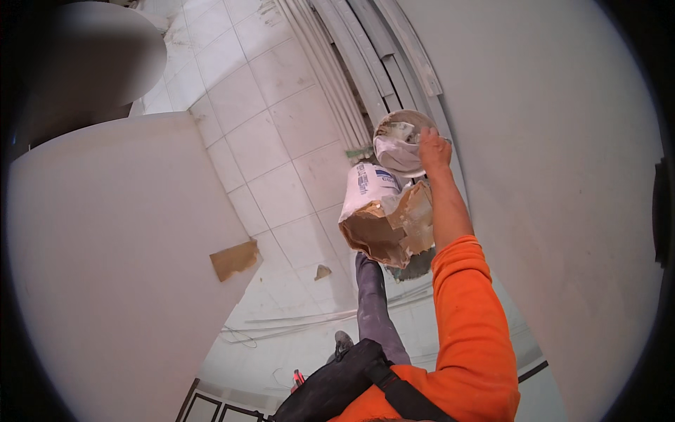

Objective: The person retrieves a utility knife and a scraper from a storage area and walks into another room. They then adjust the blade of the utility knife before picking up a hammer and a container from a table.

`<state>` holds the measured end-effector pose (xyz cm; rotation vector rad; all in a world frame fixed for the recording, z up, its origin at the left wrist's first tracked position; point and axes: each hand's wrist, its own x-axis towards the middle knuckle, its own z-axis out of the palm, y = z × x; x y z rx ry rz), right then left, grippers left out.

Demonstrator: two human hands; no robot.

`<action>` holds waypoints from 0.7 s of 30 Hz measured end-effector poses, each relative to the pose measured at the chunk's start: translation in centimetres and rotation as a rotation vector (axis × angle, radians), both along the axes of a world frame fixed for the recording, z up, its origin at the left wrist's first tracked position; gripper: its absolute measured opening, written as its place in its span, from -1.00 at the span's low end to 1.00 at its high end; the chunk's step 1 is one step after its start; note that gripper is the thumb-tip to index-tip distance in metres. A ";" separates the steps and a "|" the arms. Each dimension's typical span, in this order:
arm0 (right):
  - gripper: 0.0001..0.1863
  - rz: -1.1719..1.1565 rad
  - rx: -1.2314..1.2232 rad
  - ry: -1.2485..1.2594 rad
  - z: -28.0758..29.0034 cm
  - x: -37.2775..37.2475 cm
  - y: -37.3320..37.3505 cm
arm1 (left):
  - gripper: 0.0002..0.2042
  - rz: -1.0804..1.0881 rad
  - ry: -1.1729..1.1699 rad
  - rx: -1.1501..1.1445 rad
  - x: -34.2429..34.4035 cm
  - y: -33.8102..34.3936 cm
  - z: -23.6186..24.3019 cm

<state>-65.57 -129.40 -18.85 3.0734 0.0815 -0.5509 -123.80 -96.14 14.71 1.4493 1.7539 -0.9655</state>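
My right arm, in an orange sleeve, reaches forward. At its end my right hand (435,149) is closed at the right rim of a round, whitish bucket (401,165). The fingers curl over the edge, and their tips are partly hidden. Inside the bucket lie pale, crumpled-looking contents (397,150) that I cannot make out clearly. Just nearer to me, a torn-open paper sack (370,184) leans beside the bucket, its brown mouth facing me. My left hand is out of the picture.
Long grey metal profiles (351,53) lie along the right wall (555,141). A white panel (119,232) stands at left. Pale floor tiles (271,133) run between, with a brown cardboard piece (234,260) and a small scrap (322,272). A large blurred round shape (112,56) fills the upper left.
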 end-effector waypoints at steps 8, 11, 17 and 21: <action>-0.77 -0.251 0.041 -0.018 6.8 -6.9 -5.9 | -0.81 -0.048 -0.095 -0.073 1.4 1.2 0.1; -0.70 -0.385 0.156 -0.048 11.8 -9.8 -5.9 | -0.81 -0.043 -0.184 -0.108 -0.3 2.1 0.1; -0.64 -0.560 0.451 -0.174 21.8 -18.1 -6.0 | -0.80 -0.243 -0.403 -0.142 2.5 2.8 2.7; -0.63 -0.793 1.369 0.025 29.3 -25.1 -4.1 | -0.80 -0.226 -0.468 -0.132 0.4 4.7 2.5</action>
